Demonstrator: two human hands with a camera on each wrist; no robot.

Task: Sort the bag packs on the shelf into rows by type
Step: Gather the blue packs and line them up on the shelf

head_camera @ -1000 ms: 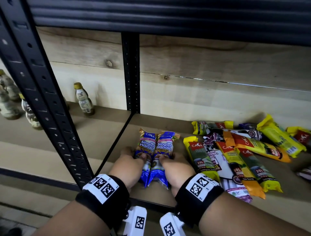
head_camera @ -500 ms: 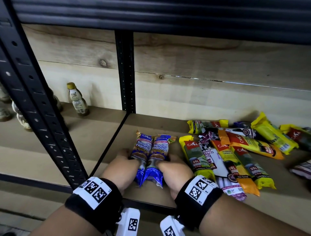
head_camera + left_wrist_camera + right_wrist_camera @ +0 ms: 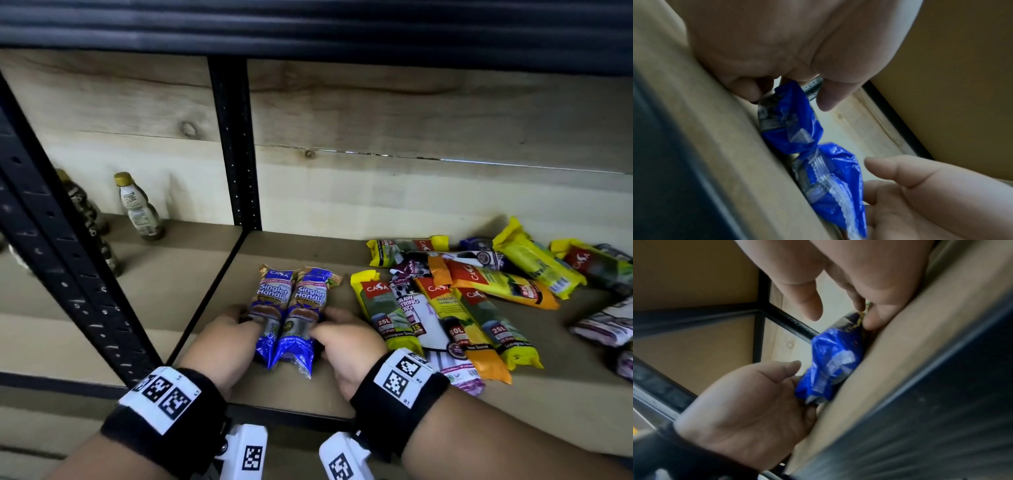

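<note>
Two blue "Singlet Handle" packs lie side by side near the front of the wooden shelf (image 3: 308, 253), the left pack (image 3: 272, 301) touching the right pack (image 3: 305, 305). My left hand (image 3: 239, 318) curls its fingers against the left pack's outer edge. My right hand (image 3: 329, 325) does the same on the right pack's outer edge. In the left wrist view the left hand (image 3: 789, 91) has its thumb lifted above the left pack (image 3: 789, 116). In the right wrist view the right hand (image 3: 840, 311) has fingertips on the blue pack (image 3: 830, 363) and its thumb is off it.
A mixed pile of yellow packs (image 3: 383, 305), orange packs (image 3: 455, 318) and a white drawstring pack (image 3: 411, 308) lies just right of my right hand. Bottles (image 3: 137, 209) stand in the left bay beyond a black upright (image 3: 236, 144). Another black post (image 3: 61, 257) slants at front left.
Both hands keep their hold at the sides of the two blue packs. Only my view has shifted a little.
</note>
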